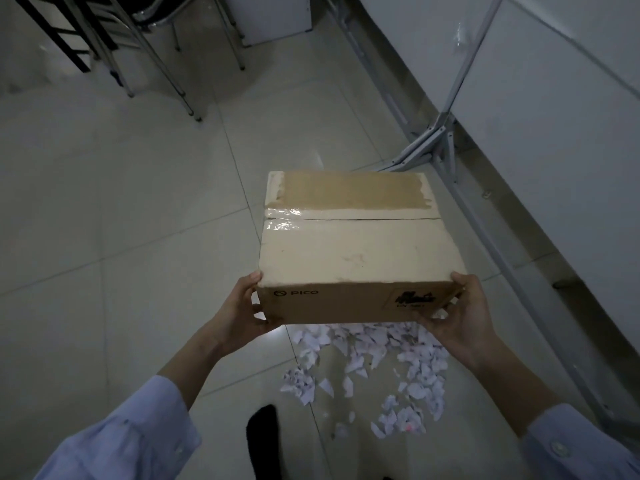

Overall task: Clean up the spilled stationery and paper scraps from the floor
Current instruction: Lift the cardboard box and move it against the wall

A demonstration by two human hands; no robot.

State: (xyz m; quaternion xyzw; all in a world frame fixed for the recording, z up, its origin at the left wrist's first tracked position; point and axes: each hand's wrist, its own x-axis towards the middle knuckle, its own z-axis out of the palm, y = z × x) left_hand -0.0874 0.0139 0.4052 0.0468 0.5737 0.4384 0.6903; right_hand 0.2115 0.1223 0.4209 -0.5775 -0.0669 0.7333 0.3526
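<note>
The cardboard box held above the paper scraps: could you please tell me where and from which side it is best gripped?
Take the cardboard box by its two end walls, one hand from each side, as the left hand and right hand do now. Its broad top is flat and taped, with no handle, so opposed side grips seem steadiest.

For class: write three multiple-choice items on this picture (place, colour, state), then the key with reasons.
1. Where do the scraps lie? A) on the floor under the box B) on the box C) on a chair
2. What colour are the sleeves? A) red B) light blue C) black
3. How is the box held? A) by one hand B) by left hand and right hand, in the air C) not held
Key: 1A, scraps lie on floor below the box; 2B, both sleeves are pale blue; 3B, a hand grips each near corner.
</note>
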